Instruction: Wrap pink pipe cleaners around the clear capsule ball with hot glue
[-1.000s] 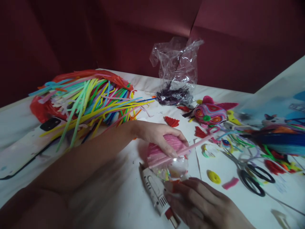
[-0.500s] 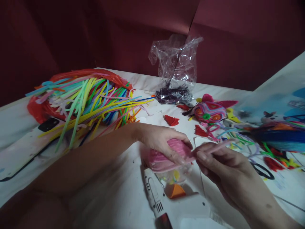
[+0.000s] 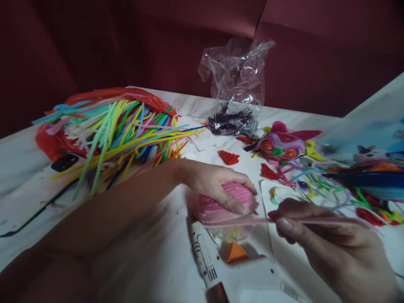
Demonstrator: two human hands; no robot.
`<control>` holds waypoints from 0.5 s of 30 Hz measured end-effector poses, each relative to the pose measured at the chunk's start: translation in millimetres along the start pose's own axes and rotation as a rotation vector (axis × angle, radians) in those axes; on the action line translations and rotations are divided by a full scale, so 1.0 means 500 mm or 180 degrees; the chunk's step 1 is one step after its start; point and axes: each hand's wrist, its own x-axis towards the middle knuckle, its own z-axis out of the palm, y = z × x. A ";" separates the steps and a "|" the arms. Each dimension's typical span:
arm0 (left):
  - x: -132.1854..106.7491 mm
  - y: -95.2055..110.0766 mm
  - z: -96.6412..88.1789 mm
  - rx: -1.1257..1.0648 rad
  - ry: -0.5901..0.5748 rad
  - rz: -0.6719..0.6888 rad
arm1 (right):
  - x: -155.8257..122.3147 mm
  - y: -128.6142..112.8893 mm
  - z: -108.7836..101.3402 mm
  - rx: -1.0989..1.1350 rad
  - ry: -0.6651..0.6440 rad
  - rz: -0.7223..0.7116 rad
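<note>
My left hand lies over a pink ball wound from pipe cleaner and its fingers are closed round it on the white table. A loose pink pipe cleaner strand runs from the ball to the right, and my right hand pinches it between thumb and fingers. Under the ball sits a clear plastic piece with small coloured bits inside. A white glue gun lies just below, beside an orange piece.
A big heap of coloured pipe cleaners lies on a red bag at the left, beside a phone. A crumpled clear bag stands at the back. A colourful pipe-cleaner figure and loose strands lie at the right.
My right hand left the glue gun, rose to the pink ball, took the loose strand and has drawn it out to the right. My left hand stayed on the ball.
</note>
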 end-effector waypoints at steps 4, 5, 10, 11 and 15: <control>0.001 0.001 0.001 0.0014 -0.0076 -0.0011 | 0.020 0.002 0.010 0.0135 0.0114 0.0170; 0.001 0.001 0.001 0.0065 -0.0085 -0.0002 | 0.024 0.005 0.012 0.0154 0.0136 0.0188; 0.002 0.001 0.000 0.0128 -0.0101 0.0054 | 0.033 0.027 0.012 0.0184 0.0278 0.0151; 0.002 0.001 0.000 0.0099 -0.0103 0.0046 | 0.033 0.032 0.011 0.0170 0.0254 0.0164; 0.003 0.000 0.002 0.0036 -0.0081 0.0045 | 0.034 0.047 0.006 0.0109 0.0136 0.0177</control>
